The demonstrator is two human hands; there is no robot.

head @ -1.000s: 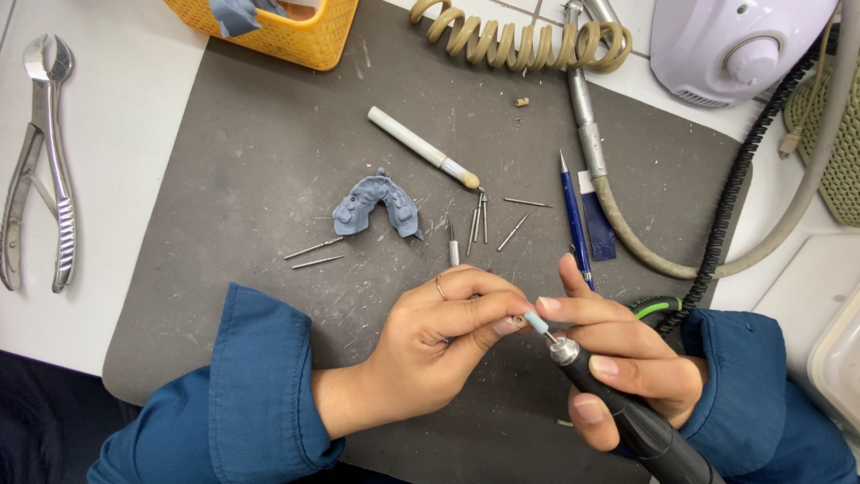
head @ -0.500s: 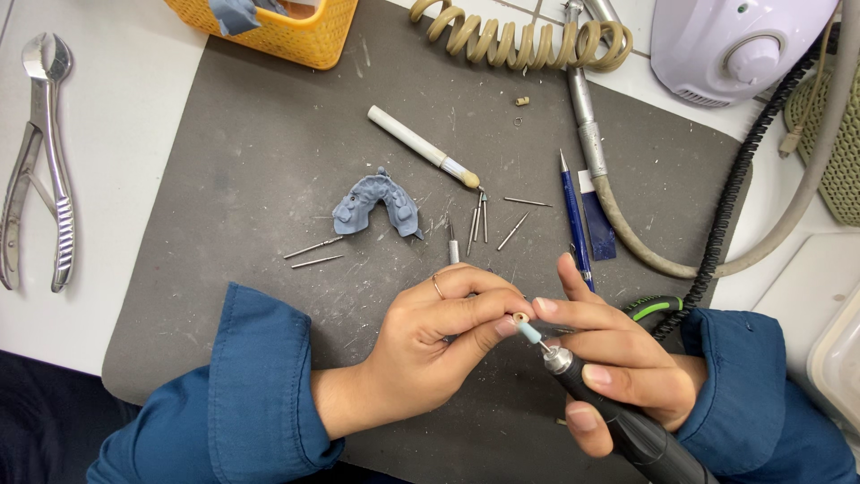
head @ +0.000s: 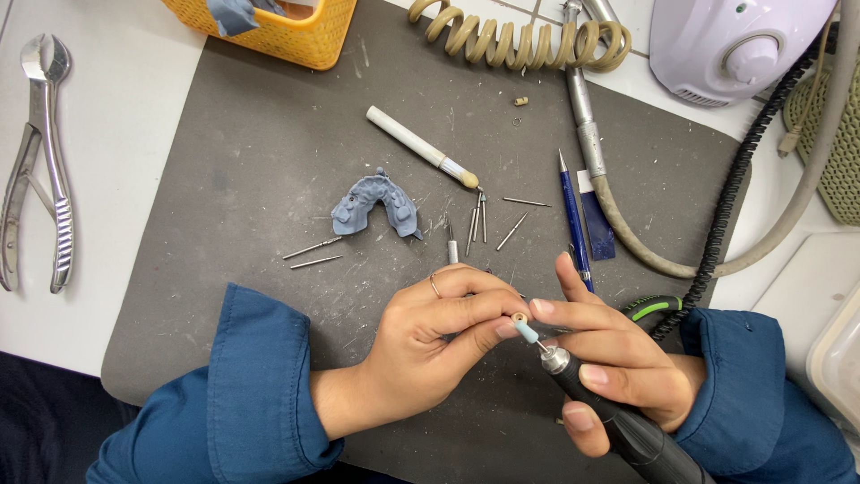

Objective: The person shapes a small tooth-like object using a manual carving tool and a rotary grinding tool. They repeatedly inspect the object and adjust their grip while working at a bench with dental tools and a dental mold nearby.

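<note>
We grip the black rotary handpiece (head: 618, 417) in our right hand (head: 618, 363); our left hand (head: 439, 345) pinches its pale blue tip (head: 526, 332). Both sit near the grey mat's (head: 269, 161) front edge. Burs (head: 479, 220) and a blue dental cast (head: 376, 206) lie beyond, bare mat between.

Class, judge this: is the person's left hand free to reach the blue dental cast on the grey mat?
Probably not yet: the left hand pinches a small bur at the handpiece tip. The path to the dental cast looks unobstructed.
</note>
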